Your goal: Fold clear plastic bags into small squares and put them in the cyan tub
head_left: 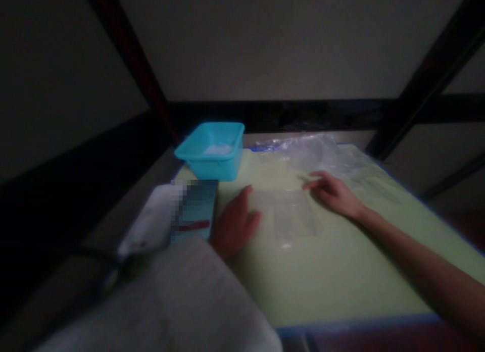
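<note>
A clear plastic bag (293,215) lies flat on the pale yellow-green tabletop (333,281), between my two hands. At the bag's left side is my left hand (237,223), thumb and fingers apart with nothing seen between them. My right hand (333,193) reaches in from the right, its fingertips by the bag's upper right corner. Its fingers are spread and slightly bent, and nothing shows in them. Whether either hand touches the bag is hard to tell in the dim, blurred picture.
A turquoise plastic basin (215,167) with whitish contents stands at the back left. Crumpled clear plastic sheeting (314,152) lies along the back right. Left of my left hand is a flat bluish-green object (199,205) with a red strip (194,225). White material (182,296) covers the front left.
</note>
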Available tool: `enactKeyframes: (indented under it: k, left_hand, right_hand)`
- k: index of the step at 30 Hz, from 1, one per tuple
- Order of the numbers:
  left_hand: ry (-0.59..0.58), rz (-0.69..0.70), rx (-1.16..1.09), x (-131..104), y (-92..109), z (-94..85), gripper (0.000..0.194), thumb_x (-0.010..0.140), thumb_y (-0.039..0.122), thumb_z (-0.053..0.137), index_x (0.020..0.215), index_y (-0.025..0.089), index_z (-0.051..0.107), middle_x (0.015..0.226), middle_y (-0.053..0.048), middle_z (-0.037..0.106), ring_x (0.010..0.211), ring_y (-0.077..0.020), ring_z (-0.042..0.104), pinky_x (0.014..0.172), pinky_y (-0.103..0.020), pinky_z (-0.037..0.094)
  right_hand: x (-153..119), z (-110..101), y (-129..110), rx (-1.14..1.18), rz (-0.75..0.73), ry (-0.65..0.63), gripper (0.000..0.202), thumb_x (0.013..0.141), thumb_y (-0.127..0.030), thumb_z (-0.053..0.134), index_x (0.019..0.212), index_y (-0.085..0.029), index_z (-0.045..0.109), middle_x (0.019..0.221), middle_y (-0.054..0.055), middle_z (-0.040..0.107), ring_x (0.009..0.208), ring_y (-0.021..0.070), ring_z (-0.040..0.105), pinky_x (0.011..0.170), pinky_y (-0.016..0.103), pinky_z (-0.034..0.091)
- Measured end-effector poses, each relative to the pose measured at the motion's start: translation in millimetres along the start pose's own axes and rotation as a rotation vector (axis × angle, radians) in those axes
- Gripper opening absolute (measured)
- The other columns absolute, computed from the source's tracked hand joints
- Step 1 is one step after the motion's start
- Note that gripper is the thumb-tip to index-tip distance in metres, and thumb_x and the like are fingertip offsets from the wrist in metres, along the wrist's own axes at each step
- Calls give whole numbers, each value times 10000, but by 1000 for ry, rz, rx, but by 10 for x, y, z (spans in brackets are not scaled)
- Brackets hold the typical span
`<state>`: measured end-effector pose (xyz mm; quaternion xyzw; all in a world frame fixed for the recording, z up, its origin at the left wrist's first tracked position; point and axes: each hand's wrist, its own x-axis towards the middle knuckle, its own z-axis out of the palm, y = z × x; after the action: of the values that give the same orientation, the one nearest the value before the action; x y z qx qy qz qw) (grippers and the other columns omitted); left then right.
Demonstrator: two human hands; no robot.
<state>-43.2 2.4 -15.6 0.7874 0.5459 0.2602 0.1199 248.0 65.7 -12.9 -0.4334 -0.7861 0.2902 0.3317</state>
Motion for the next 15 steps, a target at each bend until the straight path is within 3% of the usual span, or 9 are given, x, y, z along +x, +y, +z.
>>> enactKeyframes:
  k: [11, 15]
  left_hand:
    - [10, 0, 2, -19, 8, -8, 479, 877, 273, 432, 1308, 104, 309, 1390, -184, 408, 1295, -265, 404, 1082, -428, 328]
    - [11, 8, 8, -21, 15, -15, 471, 882, 275, 433, 1316, 138, 311, 1381, -164, 427, 1287, -262, 417, 1065, -435, 348]
  right_hand:
    - [-19, -100, -142, -151, -79, -29, 375, 787, -164, 468, 1162, -182, 459, 945, 83, 719, 779, 203, 669, 688, 326, 508]
    - [-25, -159, -251, -201, -83, -81, 260, 785, -161, 480, 1036, -176, 545, 883, 73, 724, 783, 204, 671, 716, 332, 503]
